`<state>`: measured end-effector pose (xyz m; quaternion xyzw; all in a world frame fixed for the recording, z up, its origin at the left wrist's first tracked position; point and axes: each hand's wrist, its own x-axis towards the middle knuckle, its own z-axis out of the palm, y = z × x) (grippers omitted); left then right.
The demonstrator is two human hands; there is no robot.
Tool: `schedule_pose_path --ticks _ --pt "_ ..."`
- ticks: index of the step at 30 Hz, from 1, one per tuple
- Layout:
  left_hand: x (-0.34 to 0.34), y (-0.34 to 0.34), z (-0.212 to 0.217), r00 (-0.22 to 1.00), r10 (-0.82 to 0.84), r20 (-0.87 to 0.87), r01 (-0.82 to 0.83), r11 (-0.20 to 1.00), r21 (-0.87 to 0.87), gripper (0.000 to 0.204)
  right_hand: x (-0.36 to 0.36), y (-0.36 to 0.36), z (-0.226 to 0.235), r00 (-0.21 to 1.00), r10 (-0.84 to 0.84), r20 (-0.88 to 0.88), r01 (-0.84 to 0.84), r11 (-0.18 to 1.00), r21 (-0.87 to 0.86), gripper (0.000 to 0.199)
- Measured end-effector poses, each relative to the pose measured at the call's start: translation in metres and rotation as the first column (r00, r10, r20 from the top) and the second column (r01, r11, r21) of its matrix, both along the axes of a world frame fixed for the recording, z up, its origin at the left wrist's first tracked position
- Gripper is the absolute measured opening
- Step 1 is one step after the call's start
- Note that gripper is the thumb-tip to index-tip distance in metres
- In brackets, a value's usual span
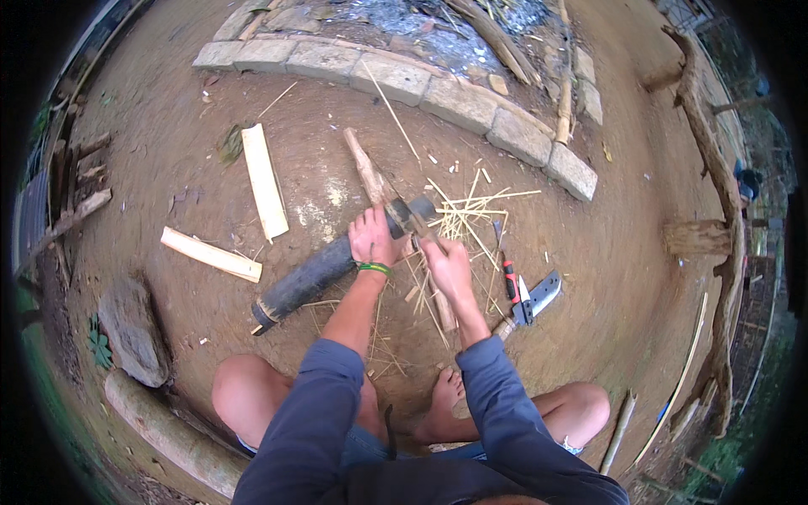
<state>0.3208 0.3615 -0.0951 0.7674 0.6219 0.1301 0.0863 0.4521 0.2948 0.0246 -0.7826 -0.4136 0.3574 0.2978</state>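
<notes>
A blackened tube [307,282], apparently bamboo, lies slantwise across a rough stick [364,164] on the dirt ground. My left hand [374,238] presses down over the tube toward its far right end, fingers wrapped on it. Close beside it, my right hand [448,268] is closed around a narrow brownish tool [415,222] that crosses the tube near that end. Its exact kind is hard to make out. Thin pale splints [463,215] are scattered just beyond my right hand. Right of that hand lie a red-and-black-handled tool [510,280] and a broad blade [545,290].
Two pale split strips [265,181] [210,253] lie to the left. A curved stone border [396,82] edges an ash bed [421,42] ahead. At lower left sit a rock [135,332] and a log [172,433]; a wooden rail [703,143] stands at right.
</notes>
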Motion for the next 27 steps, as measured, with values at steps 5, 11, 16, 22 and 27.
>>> schedule_pose_path --ticks 5,11,16,22,27 --pt "-0.010 -0.001 -0.004 1.000 -0.018 0.012 0.018 0.999 -0.044 0.090 -0.019 -0.015 -0.008 0.993 0.021 0.114 -0.035 0.991 0.126 0.038" --pt "0.021 -0.007 0.004 0.995 -0.067 0.080 0.079 0.984 -0.161 0.085 0.018 -0.076 0.032 0.941 -0.245 0.235 0.058 0.799 0.599 0.020" --pt "-0.036 0.037 0.023 0.997 -0.055 0.050 0.073 0.863 -0.500 0.090 0.085 -0.176 -0.039 0.539 -0.533 0.652 0.515 0.821 0.245 0.034" --pt "-0.037 0.036 0.040 0.985 -0.074 0.156 0.119 0.946 -0.301 0.097 0.139 -0.288 -0.109 0.311 -0.457 0.834 0.701 0.703 0.124 0.067" --pt "-0.083 0.093 0.120 0.900 -0.176 0.399 0.216 0.975 -0.057 0.079 0.091 -0.328 -0.167 0.740 -0.293 0.606 0.550 0.782 -0.294 0.078"
